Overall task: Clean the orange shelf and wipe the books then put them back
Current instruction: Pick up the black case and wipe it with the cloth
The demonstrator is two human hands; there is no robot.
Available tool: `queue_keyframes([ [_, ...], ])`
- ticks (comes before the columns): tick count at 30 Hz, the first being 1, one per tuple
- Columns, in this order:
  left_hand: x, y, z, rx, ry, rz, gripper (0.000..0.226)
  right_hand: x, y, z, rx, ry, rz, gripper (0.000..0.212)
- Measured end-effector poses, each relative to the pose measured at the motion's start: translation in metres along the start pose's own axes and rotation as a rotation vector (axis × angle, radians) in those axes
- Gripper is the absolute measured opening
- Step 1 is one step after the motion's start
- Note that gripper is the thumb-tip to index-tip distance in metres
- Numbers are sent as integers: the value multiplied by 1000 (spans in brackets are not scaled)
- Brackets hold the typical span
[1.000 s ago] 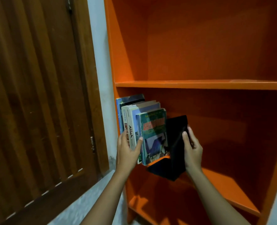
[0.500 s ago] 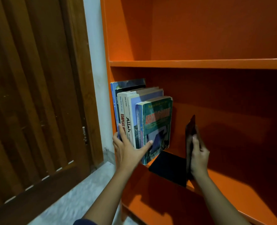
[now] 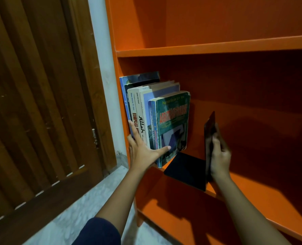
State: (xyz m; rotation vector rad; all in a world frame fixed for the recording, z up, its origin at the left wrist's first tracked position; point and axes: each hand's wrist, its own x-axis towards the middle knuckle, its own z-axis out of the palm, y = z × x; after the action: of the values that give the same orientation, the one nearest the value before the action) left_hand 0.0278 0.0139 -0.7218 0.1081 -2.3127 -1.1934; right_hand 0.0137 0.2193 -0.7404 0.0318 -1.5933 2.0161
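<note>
Several books (image 3: 171,121) stand upright at the left end of the middle board of the orange shelf (image 3: 208,47), against its left wall. My left hand (image 3: 143,151) presses flat against their spines and front edges, thumb stretched to the green outermost book. A black L-shaped bookend (image 3: 187,167) sits on the board a little right of the books, its base pointing toward them. My right hand (image 3: 219,156) grips the bookend's upright plate from the right, fingers wrapped behind it.
The board above and the one below hold nothing in view. A brown wooden louvred door (image 3: 40,103) stands to the left past a white wall strip (image 3: 102,68). Pale stone floor (image 3: 86,200) lies below.
The bookend has turned from hanging over the board's edge to standing on it, base toward the books. My left hand has spread flatter on the books. The view has dropped and come closer.
</note>
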Motion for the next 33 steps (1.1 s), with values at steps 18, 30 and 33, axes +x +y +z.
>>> queue_keyframes([
  [18, 24, 27, -10, 71, 45, -74, 142, -17, -11, 14, -39, -90, -103, 56],
  [30, 23, 27, -11, 71, 49, -47, 143, -19, -2, 64, 18, -55, -126, 46],
  [33, 16, 16, -10, 31, 64, -22, 143, -9, 5, 78, 38, -10, -140, 40],
])
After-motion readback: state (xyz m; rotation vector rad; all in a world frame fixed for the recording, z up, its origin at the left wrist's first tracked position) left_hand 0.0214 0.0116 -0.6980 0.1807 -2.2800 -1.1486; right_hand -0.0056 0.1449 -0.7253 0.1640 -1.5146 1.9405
